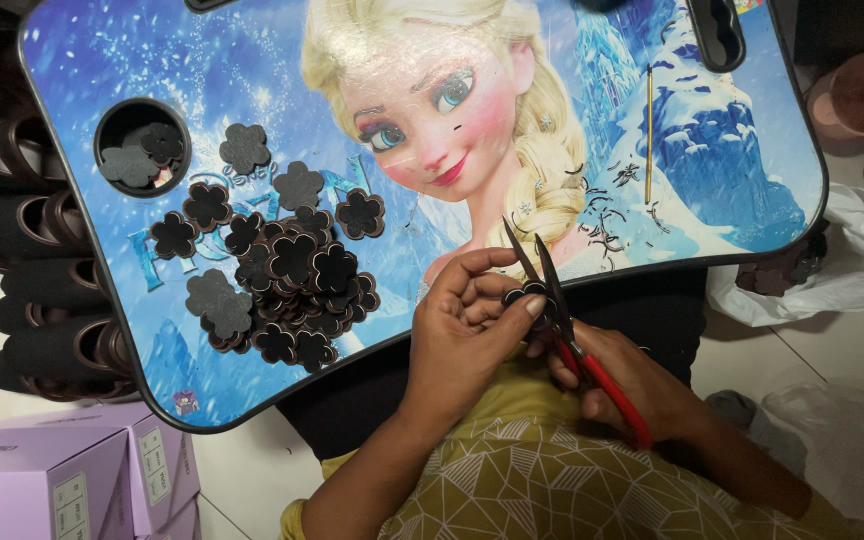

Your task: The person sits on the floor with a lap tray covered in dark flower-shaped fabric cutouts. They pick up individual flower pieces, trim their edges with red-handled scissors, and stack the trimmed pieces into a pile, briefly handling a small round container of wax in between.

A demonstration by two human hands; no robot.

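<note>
Your left hand [477, 310] pinches a small dark flower [529, 296] between thumb and fingertips, just off the near edge of the lap table [752, 190], while your right hand [617, 375] is closed on red-handled scissors [562, 315], blades parted around the piece. On the table a pile of flowers [287, 280] lies to the left, more sit in the round cup hole [142, 147], and thin trimmings [602, 215] scatter right. You look mid-trim; next, turn the flower slowly into the blades, following each petal's curve.
</note>
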